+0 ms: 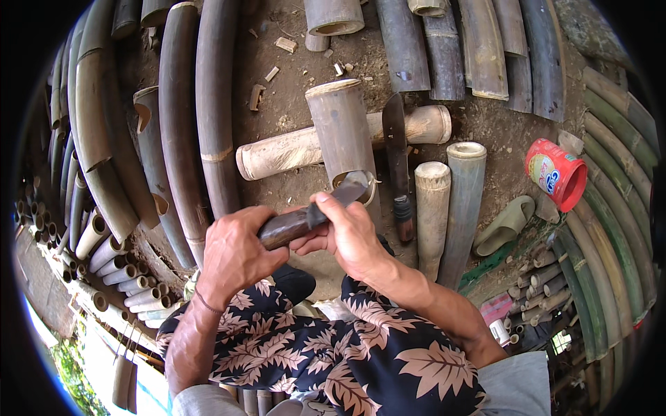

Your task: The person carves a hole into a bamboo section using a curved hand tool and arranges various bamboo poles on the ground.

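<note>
My left hand is wrapped round the dark wooden handle of a knife. My right hand closes on the same knife where handle meets blade, thumb pressed along it. The short blade's tip sits at a cut opening in the near part of a thick bamboo tube. That tube slants toward me, propped across a pale bamboo log. To its right, a machete with a dark blade leans over the log, handle toward me. My hands partly hide the tube's near end.
Two upright bamboo pieces stand right of the machete. Beyond them are a red plastic container and a green sandal. Long bamboo poles line the left; split lengths lie at the back. Wood chips litter the dirt.
</note>
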`<control>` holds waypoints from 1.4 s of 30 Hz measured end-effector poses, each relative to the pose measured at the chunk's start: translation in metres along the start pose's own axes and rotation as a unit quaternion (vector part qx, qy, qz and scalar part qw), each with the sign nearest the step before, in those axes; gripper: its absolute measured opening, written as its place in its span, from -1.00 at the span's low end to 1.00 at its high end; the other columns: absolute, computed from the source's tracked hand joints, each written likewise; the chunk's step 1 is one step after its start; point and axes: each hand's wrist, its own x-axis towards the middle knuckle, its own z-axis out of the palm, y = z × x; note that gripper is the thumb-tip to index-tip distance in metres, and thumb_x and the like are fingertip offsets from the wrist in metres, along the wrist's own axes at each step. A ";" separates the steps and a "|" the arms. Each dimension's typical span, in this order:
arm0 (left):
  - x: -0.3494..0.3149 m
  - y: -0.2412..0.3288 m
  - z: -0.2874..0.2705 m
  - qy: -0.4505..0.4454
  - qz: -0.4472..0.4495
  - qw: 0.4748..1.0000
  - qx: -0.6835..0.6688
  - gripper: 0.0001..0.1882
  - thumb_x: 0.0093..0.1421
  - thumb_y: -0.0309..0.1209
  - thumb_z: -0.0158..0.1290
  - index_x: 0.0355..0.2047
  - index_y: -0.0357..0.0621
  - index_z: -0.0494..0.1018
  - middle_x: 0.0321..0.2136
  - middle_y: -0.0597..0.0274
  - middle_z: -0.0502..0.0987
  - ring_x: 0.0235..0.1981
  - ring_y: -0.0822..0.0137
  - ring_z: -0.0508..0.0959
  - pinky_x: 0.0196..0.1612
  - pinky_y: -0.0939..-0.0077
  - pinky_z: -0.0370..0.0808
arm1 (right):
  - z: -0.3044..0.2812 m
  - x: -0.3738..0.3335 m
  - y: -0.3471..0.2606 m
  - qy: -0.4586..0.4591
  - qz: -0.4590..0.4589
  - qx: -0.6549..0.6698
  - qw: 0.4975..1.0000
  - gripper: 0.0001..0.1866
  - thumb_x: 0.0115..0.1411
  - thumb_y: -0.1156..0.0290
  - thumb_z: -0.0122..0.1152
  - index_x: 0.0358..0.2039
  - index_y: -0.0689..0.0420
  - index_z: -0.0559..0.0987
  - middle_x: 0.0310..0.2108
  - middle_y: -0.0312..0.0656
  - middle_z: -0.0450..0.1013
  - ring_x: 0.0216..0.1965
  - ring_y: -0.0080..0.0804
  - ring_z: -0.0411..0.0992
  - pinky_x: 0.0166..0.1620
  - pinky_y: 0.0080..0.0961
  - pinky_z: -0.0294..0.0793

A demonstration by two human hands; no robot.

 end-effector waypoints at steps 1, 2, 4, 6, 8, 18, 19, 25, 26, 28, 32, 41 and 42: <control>-0.006 -0.006 0.008 0.006 -0.023 0.999 -0.021 -0.68 -0.16 -0.34 0.25 -0.33 -0.16 0.60 -0.43 0.03 0.62 -0.37 -0.03 0.64 -0.22 0.18 0.58 | 0.001 0.003 0.001 0.004 0.024 -0.032 0.999 -0.50 0.45 0.17 -0.10 -0.17 0.50 0.48 -0.20 0.20 0.56 -0.41 -0.15 0.63 -0.40 -0.43 0.71; -0.008 -0.009 0.012 0.012 -0.045 0.998 -0.043 -0.66 -0.16 -0.34 0.25 -0.31 -0.16 0.61 -0.42 0.02 0.63 -0.36 -0.03 0.64 -0.21 0.19 0.58 | 0.001 0.005 0.002 0.008 0.048 -0.064 0.997 -0.49 0.45 0.17 -0.09 -0.17 0.51 0.47 -0.21 0.20 0.56 -0.40 -0.15 0.63 -0.40 -0.44 0.71; -0.006 -0.008 0.009 0.021 -0.017 0.999 -0.031 -0.65 -0.16 -0.35 0.25 -0.29 -0.16 0.61 -0.41 0.01 0.63 -0.36 -0.03 0.64 -0.21 0.20 0.58 | -0.001 0.005 0.003 0.001 0.035 -0.037 0.999 -0.46 0.45 0.17 -0.09 -0.14 0.56 0.47 -0.22 0.19 0.56 -0.40 -0.14 0.63 -0.40 -0.42 0.71; 0.002 0.000 -0.005 0.022 0.010 1.000 -0.003 -0.65 -0.17 -0.35 0.25 -0.31 -0.17 0.61 -0.43 0.04 0.63 -0.37 -0.01 0.64 -0.23 0.19 0.57 | 0.000 0.002 -0.001 -0.004 -0.001 0.012 1.000 -0.46 0.45 0.16 -0.09 -0.16 0.55 0.48 -0.22 0.19 0.56 -0.39 -0.13 0.63 -0.39 -0.41 0.71; 0.016 0.016 -0.018 0.019 0.070 0.995 0.074 -0.69 -0.17 -0.35 0.26 -0.37 -0.19 0.58 -0.46 0.06 0.61 -0.39 0.01 0.64 -0.25 0.18 0.57 | -0.006 0.001 -0.006 -0.029 -0.017 0.062 0.998 -0.53 0.45 0.17 -0.08 -0.12 0.45 0.45 -0.15 0.19 0.55 -0.36 -0.10 0.63 -0.33 -0.37 0.72; 0.049 0.090 -0.044 -0.051 0.206 0.921 0.326 -0.88 -0.07 -0.42 0.17 -0.47 -0.14 0.56 -0.56 0.14 0.57 -0.49 0.09 0.63 -0.39 0.20 0.53 | -0.034 -0.018 -0.008 -0.065 0.037 0.353 0.932 -0.66 0.46 0.11 -0.12 0.03 0.06 0.44 -0.16 -0.04 0.58 -0.28 -0.11 0.62 -0.19 -0.26 0.69; 0.049 0.092 -0.048 -0.062 0.210 0.918 0.331 -0.90 -0.01 -0.44 0.15 -0.43 -0.12 0.56 -0.54 0.14 0.58 -0.46 0.13 0.65 -0.38 0.23 0.54 | -0.038 -0.016 -0.009 -0.083 0.035 0.346 0.934 -0.67 0.46 0.12 -0.10 0.04 0.05 0.46 -0.16 -0.07 0.58 -0.27 -0.14 0.62 -0.21 -0.29 0.68; 0.040 0.035 -0.046 -0.250 0.110 0.933 0.236 -0.77 -0.06 -0.40 0.20 -0.33 -0.13 0.53 -0.42 0.09 0.62 -0.35 0.06 0.65 -0.29 0.15 0.56 | -0.050 -0.016 0.031 -0.090 0.132 0.252 0.954 -0.63 0.46 0.15 -0.05 0.13 0.08 0.43 -0.18 -0.08 0.58 -0.29 -0.20 0.62 -0.25 -0.33 0.66; 0.037 0.017 -0.039 -0.240 0.125 0.945 0.181 -0.74 -0.07 -0.40 0.21 -0.32 -0.13 0.52 -0.42 0.08 0.61 -0.34 0.04 0.65 -0.27 0.14 0.56 | -0.051 -0.016 0.035 -0.080 0.160 0.224 0.958 -0.60 0.47 0.15 -0.06 0.17 0.09 0.42 -0.19 -0.06 0.58 -0.30 -0.20 0.62 -0.26 -0.31 0.66; 0.025 -0.018 -0.011 -0.219 0.153 0.961 0.071 -0.69 -0.09 -0.39 0.22 -0.28 -0.12 0.51 -0.41 0.06 0.61 -0.33 -0.01 0.64 -0.24 0.10 0.56 | -0.055 -0.019 0.032 -0.033 0.173 0.167 0.970 -0.60 0.44 0.21 0.01 0.18 0.15 0.41 -0.20 -0.05 0.58 -0.34 -0.22 0.62 -0.31 -0.32 0.65; -0.005 -0.032 0.032 -0.197 0.122 0.973 -0.012 -0.55 -0.11 -0.42 0.25 -0.15 -0.17 0.47 -0.42 -0.04 0.60 -0.37 -0.02 0.65 -0.22 0.15 0.59 | -0.054 -0.032 0.017 0.022 0.163 0.028 0.986 -0.58 0.37 0.21 0.17 0.04 0.29 0.43 -0.22 0.01 0.50 -0.41 -0.25 0.61 -0.40 -0.44 0.64; -0.034 -0.013 0.052 -0.021 0.180 0.979 0.090 -0.48 -0.18 -0.38 0.36 -0.16 -0.08 0.44 -0.45 0.22 0.45 -0.45 0.17 0.55 -0.36 0.25 0.51 | -0.061 -0.046 0.019 -0.028 0.114 -0.032 0.993 -0.67 0.44 0.24 0.04 0.07 0.18 0.41 -0.09 -0.03 0.53 -0.43 -0.25 0.61 -0.36 -0.45 0.65; -0.027 -0.009 0.034 -0.037 0.172 0.976 0.131 -0.52 -0.16 -0.39 0.34 -0.19 -0.08 0.45 -0.45 0.19 0.49 -0.43 0.13 0.59 -0.35 0.24 0.53 | -0.062 -0.035 0.023 -0.051 0.112 0.031 0.992 -0.67 0.44 0.24 0.04 0.07 0.18 0.41 -0.10 -0.04 0.53 -0.42 -0.24 0.61 -0.35 -0.43 0.65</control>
